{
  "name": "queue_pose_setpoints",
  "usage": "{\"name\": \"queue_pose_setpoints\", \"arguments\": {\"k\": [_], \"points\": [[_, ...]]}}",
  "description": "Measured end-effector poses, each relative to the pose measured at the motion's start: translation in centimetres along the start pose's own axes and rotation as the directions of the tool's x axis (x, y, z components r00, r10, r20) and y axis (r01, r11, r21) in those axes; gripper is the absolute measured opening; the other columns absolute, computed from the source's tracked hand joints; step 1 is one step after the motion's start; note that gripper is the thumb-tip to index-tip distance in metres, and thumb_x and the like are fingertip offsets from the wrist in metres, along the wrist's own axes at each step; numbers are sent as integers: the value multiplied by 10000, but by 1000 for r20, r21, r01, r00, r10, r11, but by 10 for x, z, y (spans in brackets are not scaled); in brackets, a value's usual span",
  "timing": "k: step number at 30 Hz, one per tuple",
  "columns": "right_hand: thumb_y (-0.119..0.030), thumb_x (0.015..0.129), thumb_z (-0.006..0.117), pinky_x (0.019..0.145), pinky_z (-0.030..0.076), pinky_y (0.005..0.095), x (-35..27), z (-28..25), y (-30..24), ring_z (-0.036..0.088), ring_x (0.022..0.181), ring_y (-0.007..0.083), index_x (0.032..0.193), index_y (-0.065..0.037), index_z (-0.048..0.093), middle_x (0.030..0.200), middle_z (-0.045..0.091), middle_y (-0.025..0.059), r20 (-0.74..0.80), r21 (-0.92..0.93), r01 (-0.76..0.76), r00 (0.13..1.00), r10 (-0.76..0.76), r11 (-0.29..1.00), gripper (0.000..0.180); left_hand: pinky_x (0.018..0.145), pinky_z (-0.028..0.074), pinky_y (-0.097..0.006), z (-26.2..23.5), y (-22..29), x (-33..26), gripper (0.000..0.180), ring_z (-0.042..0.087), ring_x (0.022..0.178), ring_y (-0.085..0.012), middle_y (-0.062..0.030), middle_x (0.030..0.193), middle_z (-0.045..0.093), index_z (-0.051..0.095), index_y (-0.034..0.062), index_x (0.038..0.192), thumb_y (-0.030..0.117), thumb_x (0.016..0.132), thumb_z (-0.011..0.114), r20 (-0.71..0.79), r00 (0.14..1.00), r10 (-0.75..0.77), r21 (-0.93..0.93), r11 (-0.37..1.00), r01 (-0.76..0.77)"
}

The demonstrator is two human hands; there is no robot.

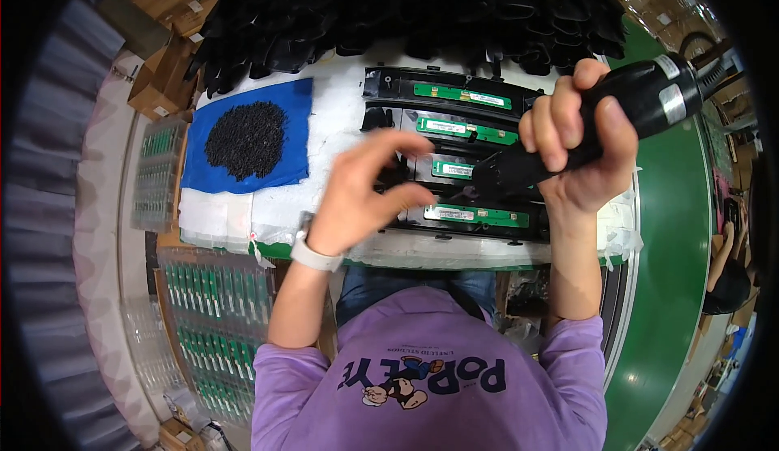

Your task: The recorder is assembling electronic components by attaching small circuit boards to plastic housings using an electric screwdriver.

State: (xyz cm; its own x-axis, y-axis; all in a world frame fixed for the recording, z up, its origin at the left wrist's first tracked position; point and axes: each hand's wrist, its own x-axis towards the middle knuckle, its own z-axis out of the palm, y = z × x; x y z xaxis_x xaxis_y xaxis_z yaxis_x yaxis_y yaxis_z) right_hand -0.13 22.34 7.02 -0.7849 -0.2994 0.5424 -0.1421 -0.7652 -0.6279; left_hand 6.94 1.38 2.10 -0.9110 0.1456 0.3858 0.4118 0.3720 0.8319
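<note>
My right hand [580, 139] grips a black electric screwdriver [641, 98], its tip pointing down-left toward a row of black plastic housings [389, 86] that carry green circuit boards [462, 96]. My left hand [365, 195] hovers over the near housings with thumb and forefinger curved toward each other; I cannot tell whether a small screw sits between them. A white watch is on that wrist. A heap of small black screws [246, 136] lies on a blue cloth [292, 102] to the left.
A large pile of black plastic parts [406, 13] fills the back of the white bench. Trays of green circuit boards [215, 321] stand at the lower left. A green conveyor belt [673, 248] runs along the right. Cardboard boxes [166, 62] sit far left.
</note>
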Motion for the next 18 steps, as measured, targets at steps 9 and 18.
{"name": "queue_pose_setpoints", "arguments": {"k": [9,18], "points": [[-46,764,650,426,389,212,-11,-6,14,448,452,81,987,-4,454,606,506,40,144,-267,15,989,25,963,300,768,483,-391,-108,-59,-24,378,542,978,-315,-147,985,613,679,-25,879,319,736,739,-494,869,-26,862,115,493],[-6,722,687,481,411,210,-11,-3,20,500,523,79,897,-9,517,637,535,25,19,-387,-73,996,87,919,244,661,478,-396,-117,-73,-27,129,586,783,-285,-94,789,606,666,51,789,169,760,711,-489,867,-98,836,233,498]]}}
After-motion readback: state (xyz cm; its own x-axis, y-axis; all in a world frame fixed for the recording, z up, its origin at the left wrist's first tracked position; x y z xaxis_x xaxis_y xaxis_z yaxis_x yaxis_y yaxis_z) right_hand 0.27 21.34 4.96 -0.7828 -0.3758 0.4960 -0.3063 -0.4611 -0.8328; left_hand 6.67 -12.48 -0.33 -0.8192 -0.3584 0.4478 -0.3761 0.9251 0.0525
